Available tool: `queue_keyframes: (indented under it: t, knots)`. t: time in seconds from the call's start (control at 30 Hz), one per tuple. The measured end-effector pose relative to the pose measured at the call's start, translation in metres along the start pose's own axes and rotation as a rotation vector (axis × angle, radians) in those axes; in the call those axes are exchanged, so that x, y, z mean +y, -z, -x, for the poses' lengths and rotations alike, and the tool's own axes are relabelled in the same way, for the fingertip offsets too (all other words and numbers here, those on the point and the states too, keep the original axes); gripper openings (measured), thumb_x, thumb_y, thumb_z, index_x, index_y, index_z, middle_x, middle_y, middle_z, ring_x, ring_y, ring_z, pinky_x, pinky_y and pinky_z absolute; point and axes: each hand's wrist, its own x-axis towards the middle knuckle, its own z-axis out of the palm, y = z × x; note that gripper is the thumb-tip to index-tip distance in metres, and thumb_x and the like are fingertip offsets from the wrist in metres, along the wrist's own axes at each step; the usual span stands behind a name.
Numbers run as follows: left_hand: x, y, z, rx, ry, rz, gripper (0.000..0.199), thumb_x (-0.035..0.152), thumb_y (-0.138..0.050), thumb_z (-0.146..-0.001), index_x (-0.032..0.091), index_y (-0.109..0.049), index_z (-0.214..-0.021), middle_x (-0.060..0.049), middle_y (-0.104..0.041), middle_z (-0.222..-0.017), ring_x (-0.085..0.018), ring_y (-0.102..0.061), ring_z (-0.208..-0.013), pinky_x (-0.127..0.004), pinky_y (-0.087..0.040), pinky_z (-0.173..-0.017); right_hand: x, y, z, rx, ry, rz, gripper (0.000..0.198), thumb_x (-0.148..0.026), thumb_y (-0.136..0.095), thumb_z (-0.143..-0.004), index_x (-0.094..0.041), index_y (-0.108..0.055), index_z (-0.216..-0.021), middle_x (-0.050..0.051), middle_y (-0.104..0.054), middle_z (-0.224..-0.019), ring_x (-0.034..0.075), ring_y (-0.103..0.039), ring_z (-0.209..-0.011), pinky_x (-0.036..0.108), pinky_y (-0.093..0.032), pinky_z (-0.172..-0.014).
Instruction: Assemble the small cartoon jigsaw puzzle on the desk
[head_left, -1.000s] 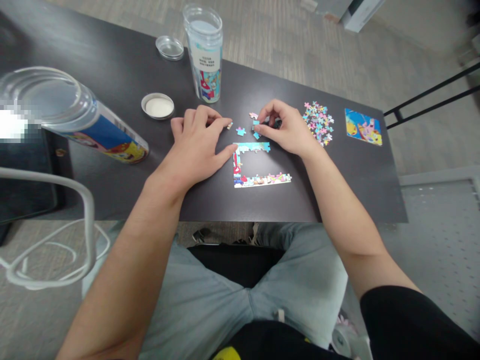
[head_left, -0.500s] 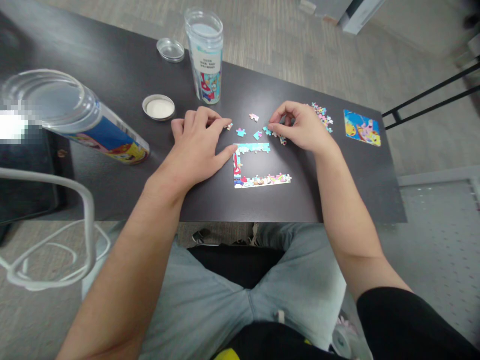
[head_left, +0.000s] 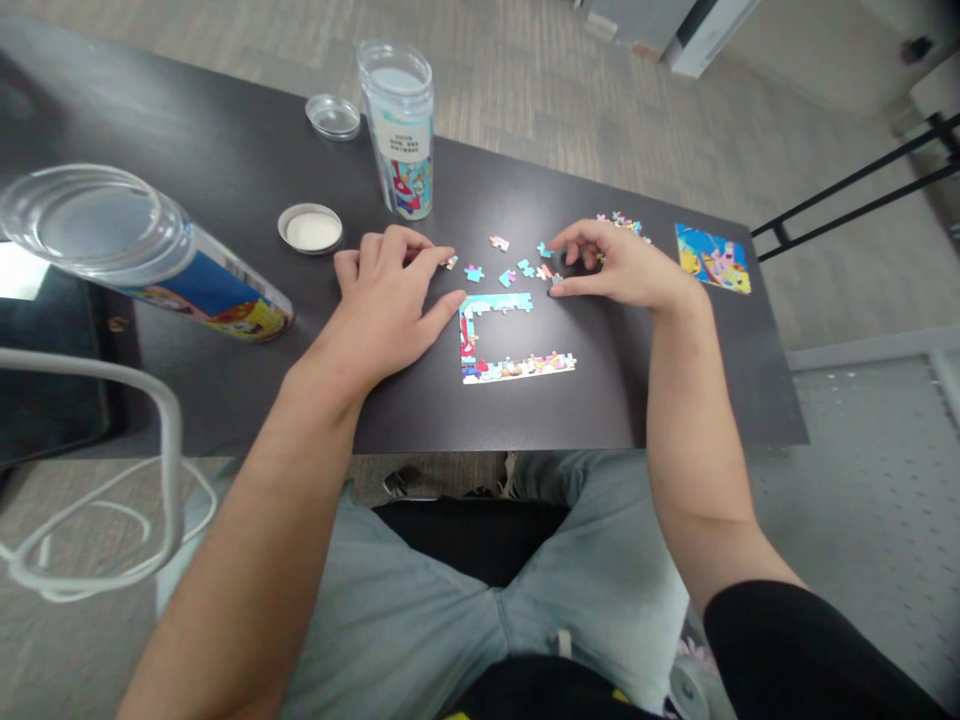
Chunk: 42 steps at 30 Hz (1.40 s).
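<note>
A partly joined jigsaw border point(head_left: 495, 371) lies on the dark table as three connected sides, its right side open. My left hand point(head_left: 394, 295) rests left of it with fingers apart, the index tip at a small puzzle piece point(head_left: 450, 262) and the thumb by the border's upper left corner. Over the loose pieces to the right, my right hand point(head_left: 619, 262) has its thumb and index finger parted. A blue piece point(head_left: 544, 250) is at its index tip. Between the hands lie several loose pieces, among them a blue one point(head_left: 474, 273) and a pinkish one point(head_left: 499, 243).
Behind my right hand is a heap of pieces point(head_left: 626, 222), with a picture card point(head_left: 712, 258) to its right. Two clear canisters, one near point(head_left: 225, 290) and one far point(head_left: 405, 150), stand leftward beside two lids point(head_left: 310, 230). A white cable point(head_left: 169, 450) hangs at left.
My right thumb and index finger have parted from a pinch, leaving a blue piece on the table among the others. My left hand stays put. The view has shifted slightly.
</note>
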Motion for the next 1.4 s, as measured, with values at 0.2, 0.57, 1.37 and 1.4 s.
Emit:
queue_keyframes:
  t: [0.2,0.57,1.37,1.4]
  knots:
    - [-0.001,0.0,0.0,0.012,-0.012,0.0,0.055,0.047,-0.069,-0.124,0.032,-0.077,-0.177,-0.022,-0.07,-0.175,-0.055,-0.059,-0.166,-0.081,-0.046,-0.141,0.007,-0.009,-0.007,0.243,0.006,0.099,0.044,-0.051,-0.106,-0.093,-0.031,-0.094,-0.131,0.005,-0.084,-0.115,0.023,-0.06,-0.081,0.048,-0.062,-0.089]
    - [0.001,0.0,0.0,0.004,-0.002,-0.005,0.056,0.047,-0.068,-0.125,0.03,-0.076,-0.177,-0.023,-0.07,-0.177,-0.056,-0.059,-0.168,-0.081,-0.045,-0.141,0.001,-0.026,-0.017,0.212,-0.045,0.026,0.037,-0.053,-0.106,-0.094,-0.029,-0.081,-0.108,0.003,-0.075,-0.091,0.027,-0.068,-0.083,0.049,-0.061,-0.087]
    - [0.0,0.0,-0.001,-0.009,0.006,-0.03,0.057,0.05,-0.066,-0.125,0.031,-0.074,-0.178,-0.023,-0.068,-0.179,-0.058,-0.057,-0.167,-0.082,-0.043,-0.142,-0.058,-0.015,0.005,-0.028,-0.105,-0.387,0.039,-0.054,-0.122,-0.085,-0.029,-0.095,-0.098,0.005,-0.089,-0.094,0.024,-0.078,-0.088,0.041,-0.069,-0.081]
    - [0.0,0.0,-0.001,-0.009,0.006,-0.031,0.058,0.05,-0.066,-0.125,0.031,-0.074,-0.178,-0.023,-0.068,-0.179,-0.058,-0.057,-0.167,-0.083,-0.043,-0.142,-0.058,-0.014,0.005,-0.062,-0.113,-0.4,0.04,-0.054,-0.123,-0.084,-0.029,-0.095,-0.099,0.004,-0.089,-0.094,0.023,-0.078,-0.087,0.041,-0.069,-0.081]
